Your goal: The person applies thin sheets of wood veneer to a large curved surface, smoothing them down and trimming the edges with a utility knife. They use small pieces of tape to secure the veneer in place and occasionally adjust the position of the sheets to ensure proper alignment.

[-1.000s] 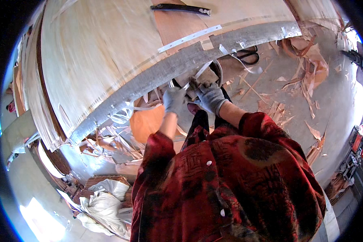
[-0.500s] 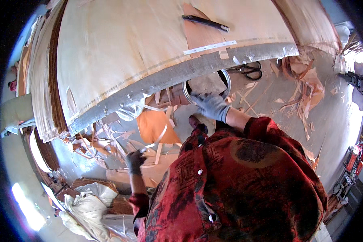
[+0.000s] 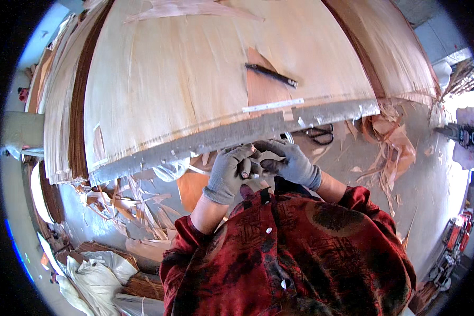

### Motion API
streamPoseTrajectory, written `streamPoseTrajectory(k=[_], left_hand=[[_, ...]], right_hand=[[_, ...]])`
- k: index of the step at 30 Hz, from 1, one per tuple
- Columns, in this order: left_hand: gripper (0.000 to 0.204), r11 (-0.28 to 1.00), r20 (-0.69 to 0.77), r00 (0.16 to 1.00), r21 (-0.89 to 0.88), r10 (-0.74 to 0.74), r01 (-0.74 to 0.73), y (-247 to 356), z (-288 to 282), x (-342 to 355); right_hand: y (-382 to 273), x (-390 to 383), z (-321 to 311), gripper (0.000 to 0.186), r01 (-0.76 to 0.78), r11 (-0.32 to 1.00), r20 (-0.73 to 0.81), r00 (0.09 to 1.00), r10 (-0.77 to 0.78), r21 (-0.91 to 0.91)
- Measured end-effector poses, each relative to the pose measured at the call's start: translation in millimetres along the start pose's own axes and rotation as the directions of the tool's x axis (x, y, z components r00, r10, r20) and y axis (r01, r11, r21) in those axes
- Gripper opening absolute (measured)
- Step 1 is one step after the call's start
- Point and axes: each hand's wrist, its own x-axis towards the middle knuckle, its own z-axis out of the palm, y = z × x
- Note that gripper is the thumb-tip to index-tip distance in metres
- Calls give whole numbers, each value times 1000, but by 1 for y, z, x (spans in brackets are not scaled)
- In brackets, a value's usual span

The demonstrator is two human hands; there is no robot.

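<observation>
My left hand [image 3: 229,171], in a grey glove with bare fingertips, and my right hand [image 3: 292,163], in a similar glove, are close together in front of my body, just off the table's near edge. Both have their fingers bent and drawn together. A small pale scrap [image 3: 269,156] shows by the right fingers; what each hand grips is too small to make out. Behind my right hand, only a bit of a shiny round rim [image 3: 287,138] is visible. Wood veneer sheet [image 3: 184,79] covers the table, bearing a black cutter-like tool [image 3: 271,75] and a white perforated strip [image 3: 273,105].
Black-handled scissors [image 3: 320,135] lie beyond the table edge at right. Veneer scraps [image 3: 392,145] litter the floor on both sides. An orange sheet [image 3: 190,190] is below my left forearm. White cloth [image 3: 97,279] lies over stacked brown sheets at lower left.
My left hand has come up and right from low at the left, meeting my right hand. The right hand has left the round rim's front and curled its fingers. The view has shifted.
</observation>
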Motion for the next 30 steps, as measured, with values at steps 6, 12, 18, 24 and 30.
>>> streamPoseTrajectory(k=[6, 12, 18, 24, 30], left_hand=[[25, 993, 73, 996, 100, 59, -66, 32, 61, 50], [22, 989, -85, 995, -137, 50, -61, 63, 124, 94], [22, 922, 72, 985, -368, 154, -117, 82, 127, 116], [29, 832, 256, 923, -545, 289, -109, 101, 88, 119], [28, 833, 197, 963, -551, 185, -47, 90, 56, 136]], right_hand=[[16, 54, -63, 26, 98, 994, -131, 986, -103, -37], [53, 98, -117, 13, -77, 937, -15, 996, 87, 341], [59, 120, -172, 22, -619, 518, 496, 785, 371, 591], [86, 109, -264, 12, -518, 852, 312, 824, 473, 77], [138, 50, -393, 22, -405, 177, -291, 843, 453, -897]])
